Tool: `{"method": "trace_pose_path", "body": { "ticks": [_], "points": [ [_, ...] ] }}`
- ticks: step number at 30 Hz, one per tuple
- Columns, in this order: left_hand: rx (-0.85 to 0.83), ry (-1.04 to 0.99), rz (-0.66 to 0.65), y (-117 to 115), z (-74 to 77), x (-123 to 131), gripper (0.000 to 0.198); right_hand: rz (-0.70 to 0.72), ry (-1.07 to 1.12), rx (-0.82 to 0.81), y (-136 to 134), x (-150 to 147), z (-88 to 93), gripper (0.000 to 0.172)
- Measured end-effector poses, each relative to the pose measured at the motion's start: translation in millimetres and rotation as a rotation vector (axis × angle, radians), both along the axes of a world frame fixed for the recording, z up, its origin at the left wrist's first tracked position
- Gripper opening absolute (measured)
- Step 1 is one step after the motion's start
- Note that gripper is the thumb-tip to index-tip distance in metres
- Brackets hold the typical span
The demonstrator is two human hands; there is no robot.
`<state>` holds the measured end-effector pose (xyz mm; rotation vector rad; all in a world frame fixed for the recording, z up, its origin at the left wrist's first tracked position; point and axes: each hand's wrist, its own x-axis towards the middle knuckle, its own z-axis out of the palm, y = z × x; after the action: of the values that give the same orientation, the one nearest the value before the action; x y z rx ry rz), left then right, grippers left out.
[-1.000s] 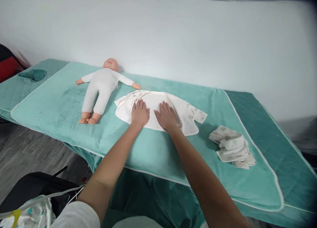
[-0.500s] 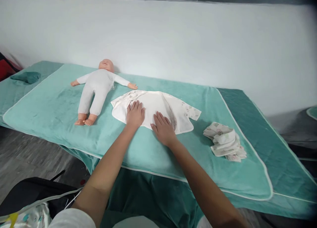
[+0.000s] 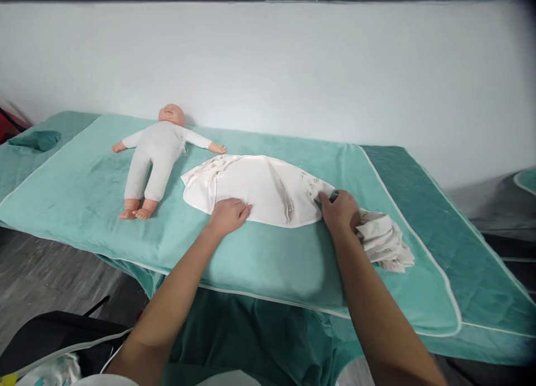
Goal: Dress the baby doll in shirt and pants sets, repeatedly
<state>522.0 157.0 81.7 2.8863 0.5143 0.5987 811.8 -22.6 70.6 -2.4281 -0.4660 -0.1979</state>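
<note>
A white baby shirt (image 3: 263,187) with small printed figures on its sleeves lies spread on the green mat, a fold running down its right half. My left hand (image 3: 228,215) is closed at the lower hem, its fingers curled on the cloth. At the shirt's right end, my right hand (image 3: 341,210) pinches the sleeve between thumb and fingers, hiding the cuff. A crumpled pile of printed white cloth (image 3: 385,241) sits just right of that hand, partly covered by it.
A baby doll (image 3: 154,146) in a white suit lies on its back at the left, one hand near the shirt. The green mat (image 3: 268,268) covers a bed against a white wall (image 3: 268,67). A black bag (image 3: 54,330) and a pale cable (image 3: 84,346) are at lower left.
My right hand has moved from the shirt's middle rightward to its sleeve and closed on it. My left hand has slid down to the hem, its fingers now curled.
</note>
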Motion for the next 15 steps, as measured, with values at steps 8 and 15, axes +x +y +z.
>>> {"method": "trace_pose_path", "body": {
  "ticks": [8, 15],
  "points": [
    [0.014, -0.032, 0.032, 0, -3.1, 2, 0.050, 0.018, 0.015, 0.069, 14, 36, -7.7, 0.032],
    [0.030, -0.139, 0.062, 2, -6.7, 3, 0.051, -0.020, -0.152, 0.171, 25, 55, -13.4, 0.039]
  ]
}}
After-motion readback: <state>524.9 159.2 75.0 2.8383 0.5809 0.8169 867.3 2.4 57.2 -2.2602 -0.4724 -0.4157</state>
